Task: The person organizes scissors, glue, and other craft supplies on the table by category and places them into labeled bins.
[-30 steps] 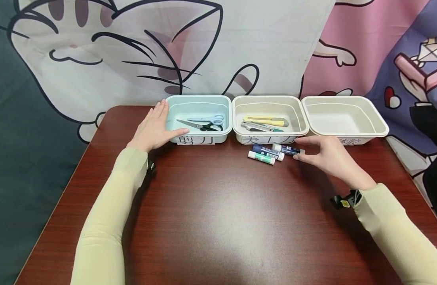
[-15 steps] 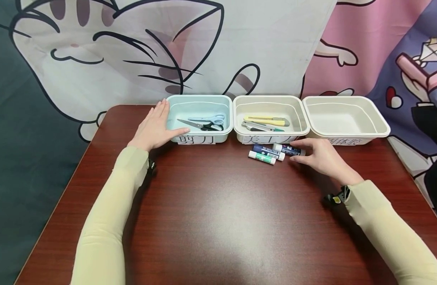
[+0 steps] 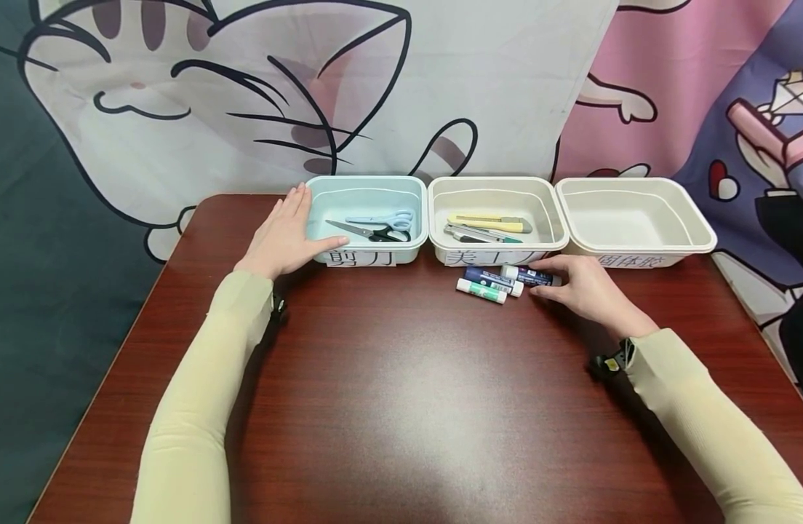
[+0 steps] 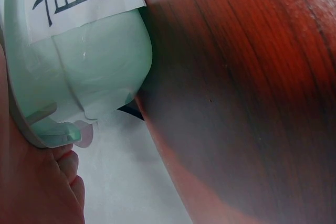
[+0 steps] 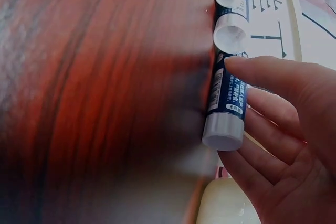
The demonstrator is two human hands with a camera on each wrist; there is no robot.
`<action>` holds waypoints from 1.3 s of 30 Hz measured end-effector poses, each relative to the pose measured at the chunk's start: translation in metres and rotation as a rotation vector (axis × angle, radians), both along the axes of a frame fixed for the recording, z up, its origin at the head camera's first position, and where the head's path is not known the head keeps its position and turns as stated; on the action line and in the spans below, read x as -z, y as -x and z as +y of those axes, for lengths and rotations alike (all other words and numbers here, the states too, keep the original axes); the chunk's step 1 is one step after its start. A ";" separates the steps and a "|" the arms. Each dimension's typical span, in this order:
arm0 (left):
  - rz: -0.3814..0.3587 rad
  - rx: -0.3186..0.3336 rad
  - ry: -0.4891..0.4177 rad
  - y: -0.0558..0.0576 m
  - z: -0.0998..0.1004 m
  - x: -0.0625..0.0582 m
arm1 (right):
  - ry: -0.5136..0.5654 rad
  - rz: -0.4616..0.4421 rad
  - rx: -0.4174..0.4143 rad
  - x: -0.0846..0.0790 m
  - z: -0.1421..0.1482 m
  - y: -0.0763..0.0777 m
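Observation:
My right hand is at the right end of a dark blue glue stick. In the right wrist view the thumb tip lies on its label, with the fingers behind it. A second dark blue glue stick and a green one lie just to its left on the table. My left hand rests with straight fingers along the left rim of the light blue bin, its thumb over the front corner. Inside that bin are blue-handled scissors and black-handled scissors.
A cream bin in the middle holds a yellow utility knife and other cutters. Another cream bin stands to its right. All three bins carry paper labels and line the table's back edge, against a cartoon-printed cloth.
My right hand has moved slightly left, its thumb and fingers coming in around the end of the dark blue glue stick. The left hand stays on the light blue bin.

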State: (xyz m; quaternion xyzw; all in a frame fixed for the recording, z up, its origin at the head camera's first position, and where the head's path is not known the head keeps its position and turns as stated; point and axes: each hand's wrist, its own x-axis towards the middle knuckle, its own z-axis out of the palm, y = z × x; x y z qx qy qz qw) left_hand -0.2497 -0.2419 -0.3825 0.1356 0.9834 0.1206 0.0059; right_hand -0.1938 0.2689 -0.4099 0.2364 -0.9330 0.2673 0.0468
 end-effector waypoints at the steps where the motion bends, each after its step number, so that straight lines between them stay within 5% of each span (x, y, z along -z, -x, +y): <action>1: 0.000 0.001 -0.001 0.000 0.000 0.000 | -0.001 0.000 0.000 0.001 0.000 0.000; 26: -0.010 0.003 -0.006 0.000 0.001 0.000 | -0.023 0.047 0.019 0.009 0.000 0.004; 39: -0.007 -0.003 -0.002 0.000 0.000 0.000 | -0.002 0.054 0.063 0.002 0.011 -0.006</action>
